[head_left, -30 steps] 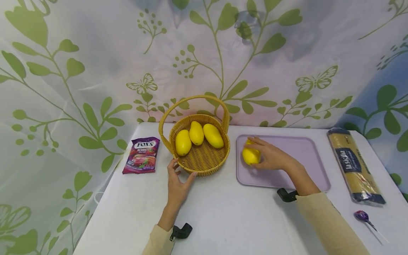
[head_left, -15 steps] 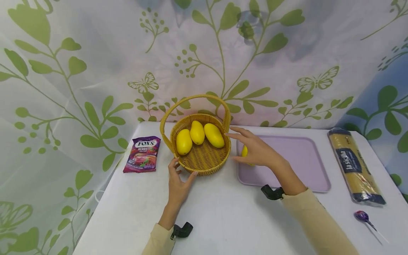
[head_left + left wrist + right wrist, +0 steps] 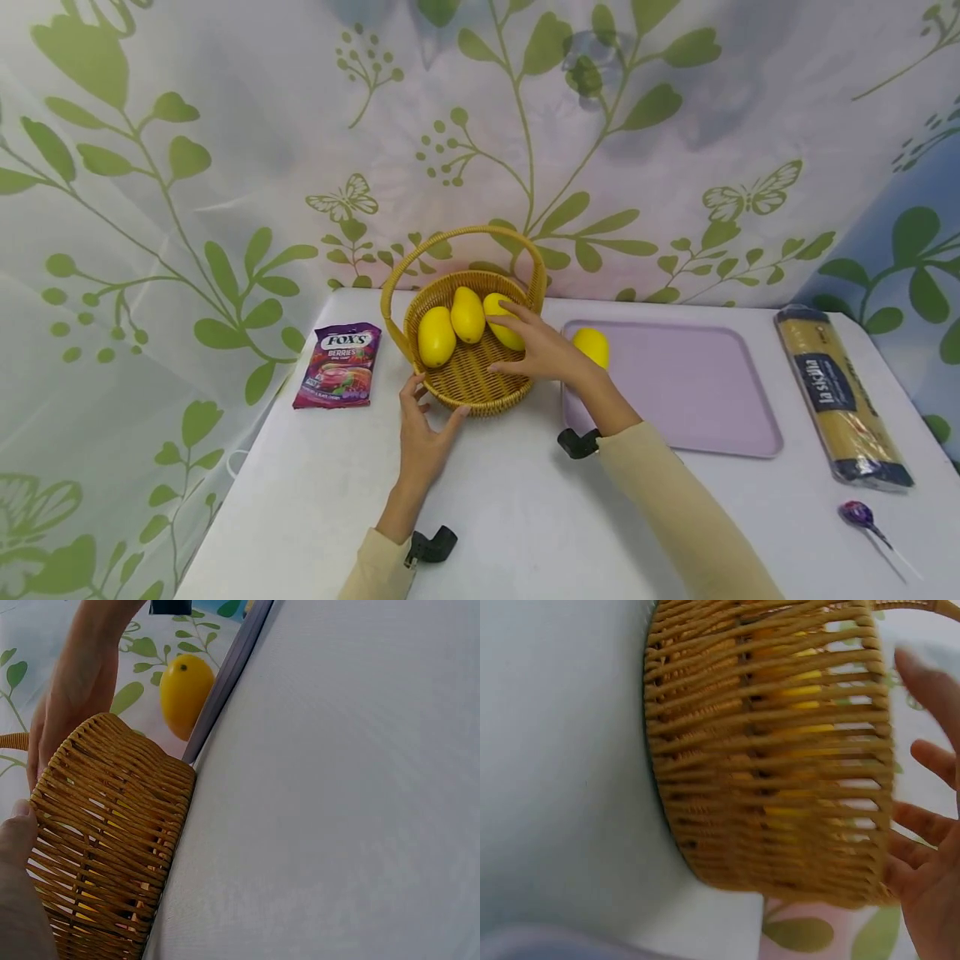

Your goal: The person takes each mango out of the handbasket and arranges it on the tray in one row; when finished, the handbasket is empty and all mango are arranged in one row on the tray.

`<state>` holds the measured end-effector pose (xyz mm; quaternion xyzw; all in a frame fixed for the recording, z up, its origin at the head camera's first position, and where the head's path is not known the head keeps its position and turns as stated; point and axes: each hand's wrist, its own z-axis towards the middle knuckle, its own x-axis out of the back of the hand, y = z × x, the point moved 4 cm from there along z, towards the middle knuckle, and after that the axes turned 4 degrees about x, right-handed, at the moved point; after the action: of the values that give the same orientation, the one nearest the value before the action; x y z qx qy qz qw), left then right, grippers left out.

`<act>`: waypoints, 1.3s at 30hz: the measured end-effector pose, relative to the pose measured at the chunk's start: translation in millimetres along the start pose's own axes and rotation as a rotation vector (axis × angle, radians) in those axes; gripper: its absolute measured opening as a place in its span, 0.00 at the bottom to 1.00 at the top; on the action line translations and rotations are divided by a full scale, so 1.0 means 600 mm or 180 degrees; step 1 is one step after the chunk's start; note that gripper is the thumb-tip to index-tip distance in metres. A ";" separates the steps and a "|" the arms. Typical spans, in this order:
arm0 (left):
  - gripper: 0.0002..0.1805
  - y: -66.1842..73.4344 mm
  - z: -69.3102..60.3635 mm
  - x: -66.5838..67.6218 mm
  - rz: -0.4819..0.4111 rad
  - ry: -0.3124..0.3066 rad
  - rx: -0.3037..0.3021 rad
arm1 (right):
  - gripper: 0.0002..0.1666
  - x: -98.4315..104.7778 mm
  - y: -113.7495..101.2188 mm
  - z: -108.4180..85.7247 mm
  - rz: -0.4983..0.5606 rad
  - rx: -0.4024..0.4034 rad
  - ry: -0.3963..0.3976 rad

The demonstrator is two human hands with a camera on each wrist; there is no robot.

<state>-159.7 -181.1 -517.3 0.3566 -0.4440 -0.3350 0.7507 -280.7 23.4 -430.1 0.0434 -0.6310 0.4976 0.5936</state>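
Observation:
A yellow wicker basket (image 3: 480,387) with a tall handle stands near the back of the table. In it lie a left mango (image 3: 437,337), a middle mango (image 3: 468,315) and a right mango (image 3: 504,323), all yellow. My left hand (image 3: 426,442) holds the basket's front left rim, the thumb (image 3: 16,832) against it in the left wrist view. Over the basket's right side reaches my right hand (image 3: 543,346), fingers spread around the right mango; whether they touch it I cannot tell. Another mango (image 3: 591,343) lies on the lilac tray (image 3: 690,383), partly behind the right hand.
Left of the basket lies a purple candy bag (image 3: 339,365). On the far right are a pasta pack (image 3: 840,392) and a lollipop (image 3: 857,513). A patterned curtain (image 3: 480,125) hangs right behind the table. The basket's handle (image 3: 465,233) arches above its back.
My right hand has let go of the mango on the tray and moved left, over the basket to the right mango. The left hand stays at the basket's rim.

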 end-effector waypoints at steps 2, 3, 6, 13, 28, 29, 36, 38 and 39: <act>0.46 0.002 -0.001 0.002 0.0002 0.0015 -0.0011 | 0.46 -0.007 0.002 0.015 -0.0042 0.0058 0.0002; 0.46 0.003 -0.001 0.002 -0.0003 0.0024 -0.0015 | 0.46 -0.010 0.004 0.021 -0.0074 0.0080 -0.0002; 0.46 0.005 -0.001 0.003 0.0002 0.0027 -0.0040 | 0.44 -0.019 0.009 0.037 -0.0212 0.0047 -0.0047; 0.46 0.006 0.002 0.005 -0.0013 -0.0006 -0.0061 | 0.43 -0.022 0.012 0.048 -0.0485 -0.0136 -0.0118; 0.46 0.002 0.003 0.002 -0.0053 -0.0025 -0.0071 | 0.40 -0.032 0.014 0.047 -0.0645 -0.0195 -0.0085; 0.46 0.002 0.003 0.002 -0.0050 -0.0021 -0.0070 | 0.40 -0.032 0.015 0.047 -0.0625 -0.0195 -0.0079; 0.46 -0.001 0.001 -0.001 -0.0012 -0.0021 -0.0079 | 0.46 -0.035 0.022 0.046 -0.0740 -0.0220 0.0007; 0.46 -0.001 0.000 -0.002 -0.0007 -0.0026 -0.0075 | 0.48 -0.037 0.024 0.046 -0.0745 -0.0270 -0.0008; 0.46 0.000 0.000 -0.002 -0.0006 -0.0027 -0.0085 | 0.49 -0.037 0.025 0.047 -0.0735 -0.0303 -0.0036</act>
<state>-160.4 -180.4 -518.0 0.3455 -0.4423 -0.3430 0.7532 -303.6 0.1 -450.9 0.0903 -0.6481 0.3951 0.6447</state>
